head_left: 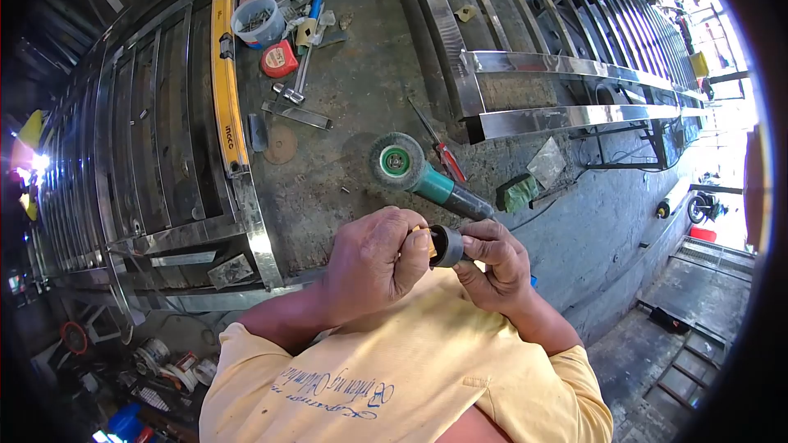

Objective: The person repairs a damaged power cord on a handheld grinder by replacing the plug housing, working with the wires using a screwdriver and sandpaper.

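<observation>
My left hand [379, 253] is closed, its thumb and fingers pinching a small yellowish piece [428, 238] at the mouth of a dark hollow cylinder [448, 247]. My right hand [495, 264] pinches that cylinder from the other side between thumb and fingers. Both hands are close together in front of my chest. The inside of the cylinder is dark, and the fingers cover part of the yellowish piece. Just beyond the hands, on the worn metal surface, lies a teal angle grinder [435, 187] with its round disc [396, 162] facing up.
Near the grinder lies a red-handled screwdriver [450, 161]. A yellow level [226, 74] rests along a metal frame on the left, beside a tape measure [279, 59] and a tub of small hardware [258, 22]. Shiny barred metalwork [566, 64] stretches across the right. Bright sparks or light glare at far left.
</observation>
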Motion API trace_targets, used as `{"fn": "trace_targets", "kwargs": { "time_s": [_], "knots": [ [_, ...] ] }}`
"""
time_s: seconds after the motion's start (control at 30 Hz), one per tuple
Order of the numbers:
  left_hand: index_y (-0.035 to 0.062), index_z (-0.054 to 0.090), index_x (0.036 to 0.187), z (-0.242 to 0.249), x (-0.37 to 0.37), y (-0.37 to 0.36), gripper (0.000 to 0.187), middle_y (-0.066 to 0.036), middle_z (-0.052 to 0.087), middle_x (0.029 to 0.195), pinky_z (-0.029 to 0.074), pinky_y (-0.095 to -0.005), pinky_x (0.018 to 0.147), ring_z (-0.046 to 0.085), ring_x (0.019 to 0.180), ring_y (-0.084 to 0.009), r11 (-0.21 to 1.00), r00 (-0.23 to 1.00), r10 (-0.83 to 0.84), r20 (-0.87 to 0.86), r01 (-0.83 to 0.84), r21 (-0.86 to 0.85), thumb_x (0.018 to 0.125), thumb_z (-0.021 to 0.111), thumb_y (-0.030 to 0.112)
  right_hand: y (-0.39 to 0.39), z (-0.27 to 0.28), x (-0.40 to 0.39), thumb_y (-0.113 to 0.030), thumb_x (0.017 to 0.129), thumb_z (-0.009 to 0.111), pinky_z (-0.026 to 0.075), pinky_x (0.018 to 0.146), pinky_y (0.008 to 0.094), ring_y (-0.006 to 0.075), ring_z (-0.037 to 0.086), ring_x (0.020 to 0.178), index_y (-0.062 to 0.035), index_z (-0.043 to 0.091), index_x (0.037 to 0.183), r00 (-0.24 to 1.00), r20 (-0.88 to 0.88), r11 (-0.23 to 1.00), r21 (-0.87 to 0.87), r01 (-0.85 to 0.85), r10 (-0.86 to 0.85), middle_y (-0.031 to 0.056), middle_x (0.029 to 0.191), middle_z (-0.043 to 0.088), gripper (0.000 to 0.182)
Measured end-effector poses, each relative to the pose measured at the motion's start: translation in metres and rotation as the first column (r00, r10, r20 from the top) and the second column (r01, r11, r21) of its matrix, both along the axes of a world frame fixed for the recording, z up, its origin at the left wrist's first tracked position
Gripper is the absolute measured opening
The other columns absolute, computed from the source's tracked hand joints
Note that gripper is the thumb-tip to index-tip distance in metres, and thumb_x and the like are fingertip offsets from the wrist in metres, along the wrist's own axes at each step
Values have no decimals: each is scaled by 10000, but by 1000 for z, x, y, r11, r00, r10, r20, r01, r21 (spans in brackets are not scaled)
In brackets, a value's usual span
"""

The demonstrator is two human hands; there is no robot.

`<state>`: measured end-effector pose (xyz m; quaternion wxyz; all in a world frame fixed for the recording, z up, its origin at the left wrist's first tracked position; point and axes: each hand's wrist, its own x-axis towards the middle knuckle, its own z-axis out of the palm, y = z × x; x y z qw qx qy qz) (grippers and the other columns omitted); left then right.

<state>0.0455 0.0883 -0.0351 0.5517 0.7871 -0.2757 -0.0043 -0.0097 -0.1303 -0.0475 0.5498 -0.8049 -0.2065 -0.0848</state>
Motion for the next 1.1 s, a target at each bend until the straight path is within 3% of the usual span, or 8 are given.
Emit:
{"fn": "trace_targets", "kwargs": {
  "time_s": [0.13, 0.23, 0.27, 0.43, 0.63, 0.77, 0.83, 1.1],
  "knots": [
    [-21, 592, 1135, 6, 0, -2, 313, -155, 633, 843, 518, -416, 610, 631, 679, -319, 1000, 1000, -11, 29, 11, -12, 946, 661, 218, 2, -1, 2, 3, 847, 765, 526, 617, 307, 211, 654, 763, -19, 571, 1118, 998, -66, 998, 57, -21, 25, 152, 1022, 645, 334],
    [-25, 585, 1191, 5, 4, -7, 407, -158, 619, 899, 502, -404, 642, 605, 719, -297, 997, 981, -66, 185, 69, -14, 983, 615, 323, 6, -2, -10, 2, 891, 731, 504, 612, 283, 133, 624, 778, -22, 559, 1112, 896, -436, 886, 446, 130, 88, 132, 1077, 617, 281],
    [-23, 584, 1182, 0, 8, -5, 430, -158, 614, 909, 500, -406, 644, 602, 730, -299, 996, 966, -84, 244, 84, 10, 982, 608, 357, 5, -1, -10, -14, 926, 701, 476, 621, 252, 81, 590, 795, -23, 550, 1127, 900, -417, 876, 473, 94, 128, 118, 1118, 592, 251],
    [-5, 563, 1125, -20, 19, 3, 500, -159, 591, 907, 485, -428, 661, 588, 743, -314, 991, 889, -130, 439, 98, 95, 939, 638, 453, 5, 3, -8, -51, 927, 713, 483, 696, 268, 117, 593, 827, -11, 572, 1108, 907, -397, 908, 416, 44, 138, 135, 1101, 621, 232],
    [18, 584, 1078, -17, 20, 7, 455, -148, 596, 889, 490, -428, 651, 597, 755, -317, 978, 907, -182, 379, 126, 168, 951, 622, 452, 4, 4, -8, -83, 934, 714, 491, 794, 298, 147, 605, 925, -9, 584, 1107, 921, -374, 925, 377, 42, 110, 130, 1101, 634, 229],
    [4, 586, 1158, -13, 20, 2, 424, -148, 620, 962, 528, -401, 699, 634, 825, -300, 977, 950, -167, 264, 196, -87, 915, 715, 326, 4, 3, -10, -92, 961, 681, 482, 850, 296, 141, 595, 982, -9, 559, 1153, 850, -493, 795, 584, 164, 186, 95, 1140, 618, 242],
    [-14, 582, 1211, -12, 13, -5, 436, -150, 622, 987, 533, -369, 697, 637, 839, -269, 975, 946, -77, 316, 137, -174, 909, 743, 254, 1, 3, -7, -106, 979, 657, 472, 817, 270, 107, 567, 943, -12, 551, 1156, 826, -511, 761, 627, 167, 240, 80, 1152, 610, 227],
    [8, 627, 1266, -7, 23, 7, 494, -108, 639, 1085, 552, -372, 804, 651, 926, -265, 936, 959, -271, 79, 282, -212, 831, 810, 153, -2, -2, -1, -202, 1034, 576, 436, 690, 233, 79, 517, 778, 10, 537, 1151, 761, -524, 682, 715, 151, 381, 61, 1021, 599, 246]
  ]
}}
